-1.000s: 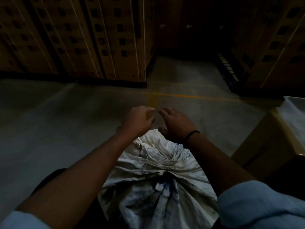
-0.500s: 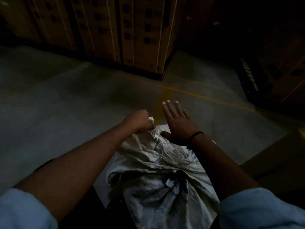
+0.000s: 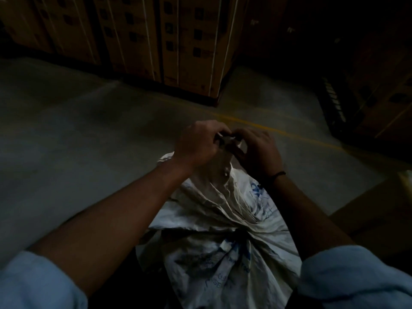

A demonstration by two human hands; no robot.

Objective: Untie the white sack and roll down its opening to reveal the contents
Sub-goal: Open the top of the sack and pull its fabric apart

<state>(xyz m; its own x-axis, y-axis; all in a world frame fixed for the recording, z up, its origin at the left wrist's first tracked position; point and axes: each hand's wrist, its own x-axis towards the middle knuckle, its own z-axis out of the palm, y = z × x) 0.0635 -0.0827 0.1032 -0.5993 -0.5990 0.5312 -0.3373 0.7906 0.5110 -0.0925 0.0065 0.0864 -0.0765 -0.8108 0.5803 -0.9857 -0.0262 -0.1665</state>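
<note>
In the head view, the white sack (image 3: 225, 246) stood on the concrete floor (image 3: 78, 134) right in front of the person, between both forearms. Its thin woven cloth looked soft, crinkly and probably slippery, while the filled body seemed heavy, so the gathered neck (image 3: 223, 186) appeared the sensible place to hold. The left hand (image 3: 197, 144) and right hand (image 3: 256, 150) met at the very tip of that neck, fingers (image 3: 219, 136) curled and pinching the bunched fabric there. The tie itself was too dim to make out.
</note>
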